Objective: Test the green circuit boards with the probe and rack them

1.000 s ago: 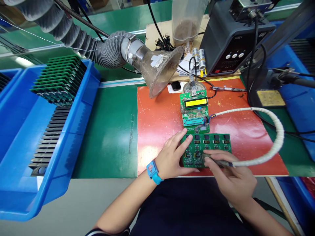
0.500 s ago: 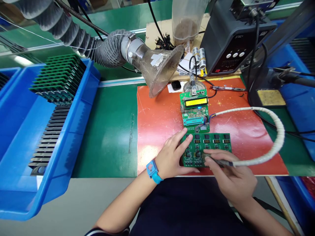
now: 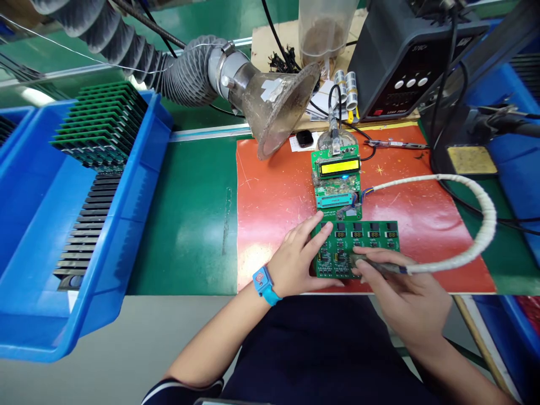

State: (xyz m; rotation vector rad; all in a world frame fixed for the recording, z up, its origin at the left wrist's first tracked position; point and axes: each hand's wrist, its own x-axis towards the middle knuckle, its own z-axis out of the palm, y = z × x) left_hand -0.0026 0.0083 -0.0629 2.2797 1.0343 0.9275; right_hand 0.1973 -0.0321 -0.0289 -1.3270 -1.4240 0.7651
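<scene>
A green circuit board [image 3: 348,247] with a row of small two-digit displays lies flat on the red mat [image 3: 270,219]. My left hand [image 3: 297,259] rests on its left end, fingers spread, the thumb along its near edge. My right hand [image 3: 405,292] pinches a dark probe [image 3: 383,266] against the middle of the board; its tip is hidden by the fingers. From the probe a white wrapped cable [image 3: 485,225] loops round to a programmer board [image 3: 337,185], which has a lit yellow screen, a blue light and a teal socket.
On the left, a blue bin [image 3: 143,185] holds a rack of upright green boards [image 3: 101,124]. A fume-extractor hood [image 3: 287,109] overhangs the mat's back. Behind stand a soldering station [image 3: 405,73] and a clear container [image 3: 323,39]. A yellow sponge [image 3: 471,160] and tweezers [image 3: 396,144] lie at right.
The whole view has shifted slightly, so the bench sits a little higher in the picture. Both hands stay at the circuit board, and the probe remains at nearly the same spot on it.
</scene>
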